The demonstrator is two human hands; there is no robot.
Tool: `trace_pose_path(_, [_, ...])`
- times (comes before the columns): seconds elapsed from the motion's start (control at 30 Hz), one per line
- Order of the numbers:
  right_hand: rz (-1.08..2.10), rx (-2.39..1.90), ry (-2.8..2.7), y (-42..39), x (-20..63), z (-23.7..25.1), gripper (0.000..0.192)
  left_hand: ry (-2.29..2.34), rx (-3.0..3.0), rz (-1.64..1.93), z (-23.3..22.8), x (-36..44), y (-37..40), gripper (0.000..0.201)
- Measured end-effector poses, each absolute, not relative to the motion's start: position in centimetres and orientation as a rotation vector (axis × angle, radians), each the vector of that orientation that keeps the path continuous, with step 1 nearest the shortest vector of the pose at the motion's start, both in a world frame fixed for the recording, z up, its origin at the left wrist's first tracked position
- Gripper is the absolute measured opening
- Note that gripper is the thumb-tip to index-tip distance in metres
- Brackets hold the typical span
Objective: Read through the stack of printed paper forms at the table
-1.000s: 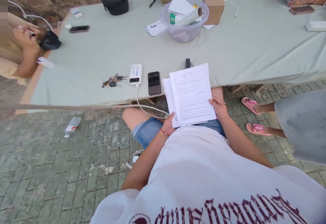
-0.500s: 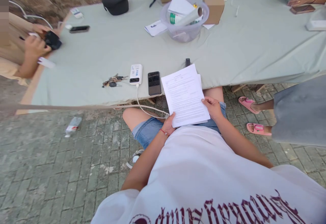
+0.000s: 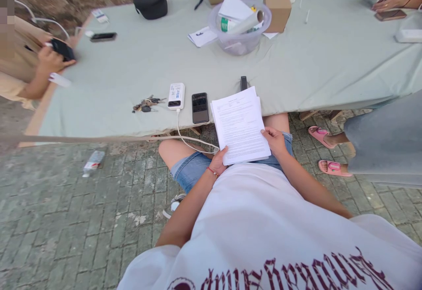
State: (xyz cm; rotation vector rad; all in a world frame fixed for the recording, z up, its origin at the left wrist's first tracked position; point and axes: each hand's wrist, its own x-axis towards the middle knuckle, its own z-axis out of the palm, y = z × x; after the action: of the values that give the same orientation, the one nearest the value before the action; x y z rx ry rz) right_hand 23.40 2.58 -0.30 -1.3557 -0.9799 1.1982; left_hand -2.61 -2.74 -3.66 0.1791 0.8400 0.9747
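A stack of printed paper sheets [image 3: 241,125] is held over my lap, at the near edge of the table. My left hand [image 3: 219,160] grips its lower left corner, thumb on top. On the right side, my right hand [image 3: 274,140] pinches the edge between thumb and fingers. The sheets lie slightly fanned, with lower ones showing at the right and left. Beyond their top edge is a small black object [image 3: 243,83]. A dark smartphone [image 3: 200,108] and a white power bank [image 3: 176,96] with a cable lie to the left.
Keys [image 3: 148,103] lie left on the cloth-covered table [image 3: 138,61]. Farther back are a plastic basin [image 3: 238,44] of supplies, cardboard boxes [image 3: 278,11] and a black cap [image 3: 150,1]. A person at the left holds a dark device [image 3: 62,49]. A bottle [image 3: 94,163] lies on the paving.
The top sheet has turned slightly and shifted, so the stack's edges line up differently. My hands stay on the paper. The person at the left has raised and turned the dark device.
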Motion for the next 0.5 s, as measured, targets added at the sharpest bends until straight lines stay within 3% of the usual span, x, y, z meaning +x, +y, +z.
trace_pose_path(0.5, [1.180, -1.499, -1.102, 2.10, 24.06, -0.37, 0.035, 0.877, 0.193, 0.965, -3.16, -2.45, -2.72, 0.053])
